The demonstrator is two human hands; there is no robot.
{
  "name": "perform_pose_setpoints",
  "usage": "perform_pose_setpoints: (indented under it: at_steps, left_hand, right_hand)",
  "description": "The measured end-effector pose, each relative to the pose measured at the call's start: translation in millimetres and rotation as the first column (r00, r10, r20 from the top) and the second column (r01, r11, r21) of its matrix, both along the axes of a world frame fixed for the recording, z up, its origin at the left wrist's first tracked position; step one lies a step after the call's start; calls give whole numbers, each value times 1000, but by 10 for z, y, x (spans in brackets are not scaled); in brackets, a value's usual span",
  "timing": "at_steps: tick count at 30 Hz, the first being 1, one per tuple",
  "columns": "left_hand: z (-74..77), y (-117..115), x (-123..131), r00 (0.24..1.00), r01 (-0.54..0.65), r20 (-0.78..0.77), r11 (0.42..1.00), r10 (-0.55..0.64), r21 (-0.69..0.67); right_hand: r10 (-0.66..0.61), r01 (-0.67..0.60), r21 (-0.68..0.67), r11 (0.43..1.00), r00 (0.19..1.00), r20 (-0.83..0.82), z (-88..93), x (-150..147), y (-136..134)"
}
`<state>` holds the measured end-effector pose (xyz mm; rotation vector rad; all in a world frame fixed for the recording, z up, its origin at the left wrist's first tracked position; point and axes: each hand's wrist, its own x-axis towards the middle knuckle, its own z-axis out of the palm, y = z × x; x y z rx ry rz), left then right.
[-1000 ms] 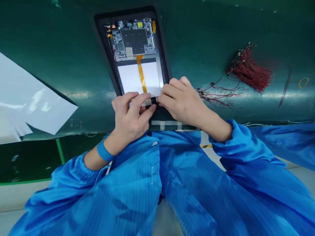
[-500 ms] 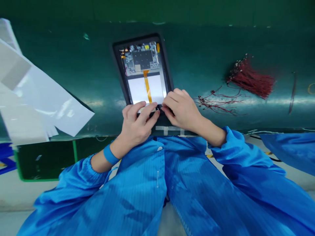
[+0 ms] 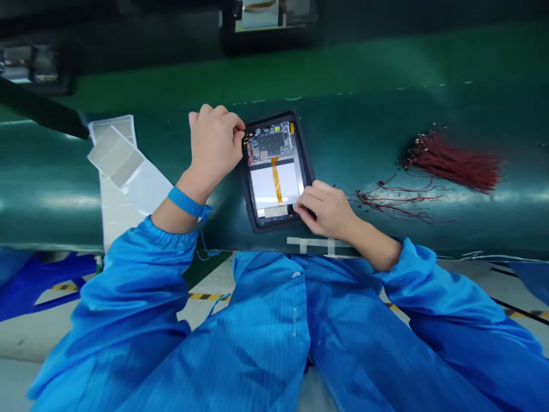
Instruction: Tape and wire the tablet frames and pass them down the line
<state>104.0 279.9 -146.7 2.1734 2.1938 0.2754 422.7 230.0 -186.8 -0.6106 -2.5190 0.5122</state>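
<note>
An opened tablet lies face down in a dark frame on the green bench, its circuit board, white battery and orange ribbon cable exposed. My left hand, with a blue wrist strap, is at the tablet's upper left corner; thumb and fingers are pinched together there. At the lower right corner my right hand also has thumb and fingertips pressed together, by a small dark part near the battery's end. What lies between the fingertips of either hand is too small or hidden to make out.
Right of the tablet lie a few loose thin red wires and a thick bundle of red wires. White film sheets lie to the left. Strips of tape mark the front edge. Beyond the bench, another opened device sits in a dark tray.
My left hand has gone from the tablet's lower end up to its upper left corner. My right hand stays at the lower right corner. The view has shifted, showing more of the far side.
</note>
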Motion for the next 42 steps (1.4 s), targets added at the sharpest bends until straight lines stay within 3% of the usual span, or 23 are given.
perform_pose_setpoints:
  at_steps: [5, 9, 13, 20, 25, 32, 37, 42]
  left_hand:
    - [-28, 110, -78, 988, 154, -6, 988, -154, 5]
    - [127, 175, -72, 980, 186, -41, 973, -194, -140]
    - [251, 215, -23, 978, 194, -43, 961, -206, -199]
    - [270, 291, -84, 959, 229, -103, 936, -265, -268]
    - [307, 280, -115, 944, 307, -43, 921, -326, -241]
    - [355, 245, 129, 980, 84, -159, 969, -123, -231]
    - [477, 278, 373, 947, 27, -299, 954, -120, -299]
    - [568, 401, 482, 940, -38, -330, 930, -92, -366]
  right_hand:
    - [8, -7, -15, 1000, 1000, 11, -5, 0, 8]
    - [4, -3, -12, 1000, 1000, 15, 1, -2, 6]
    - [2, -2, 12, 1000, 1000, -4, 2, -2, 9]
    - [9, -9, -6, 1000, 1000, 13, 5, 2, 17]
    - [4, -4, 6, 1000, 1000, 6, 7, -2, 6]
    - [0, 0, 40, 999, 1000, -17, 0, 0, 15]
    - [0, -1, 17, 1000, 1000, 18, 13, 6, 16]
    - [-5, 8, -29, 1000, 996, 89, -2, 17, -3]
